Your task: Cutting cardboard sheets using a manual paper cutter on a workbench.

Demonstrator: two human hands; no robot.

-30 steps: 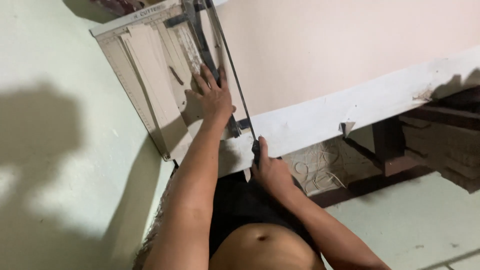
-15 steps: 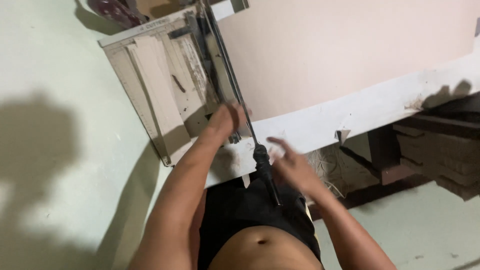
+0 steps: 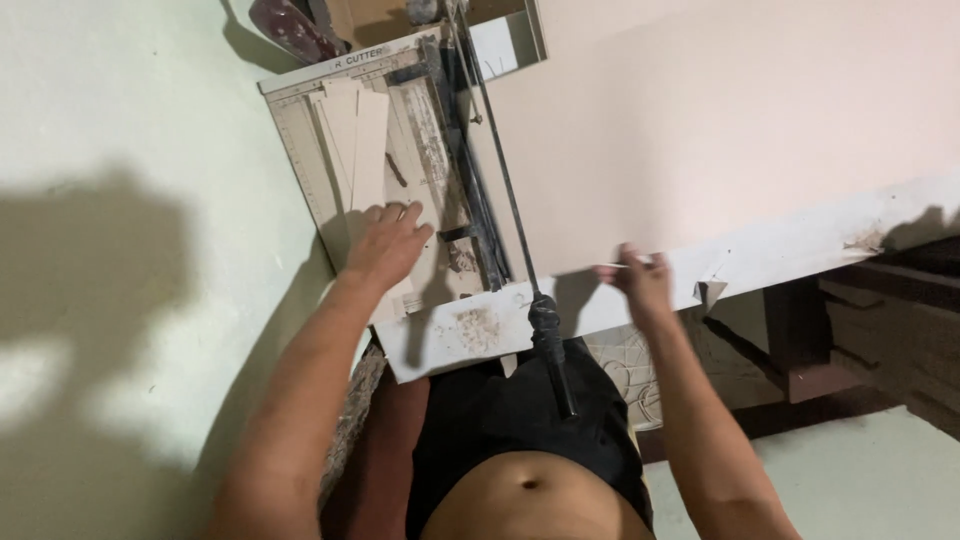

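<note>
A grey guillotine paper cutter [image 3: 300, 160] lies on a white table [image 3: 800, 245] in front of me. Its long blade arm [image 3: 492, 160] is down, and the black handle [image 3: 553, 350] points at my body. My left hand [image 3: 390, 242] lies flat, fingers apart, on the cutter bed, touching the near ends of several pale cut strips [image 3: 358, 140]. To the right of the blade lies a large pale pink sheet [image 3: 720, 130]. My right hand [image 3: 636, 282] pinches its near edge, well right of the handle.
A dark reddish object [image 3: 290, 25] sits beyond the cutter's far corner. Dark wooden framing [image 3: 850, 330] runs under the table at right, above a pale floor [image 3: 880, 480]. The pale wall [image 3: 120, 200] at left carries my shadow. Scraps and dust lie on the table's front edge [image 3: 475, 325].
My left hand slid left from the blade arm onto the cut strips. My right hand let go of the black handle and moved right to the sheet's near edge.
</note>
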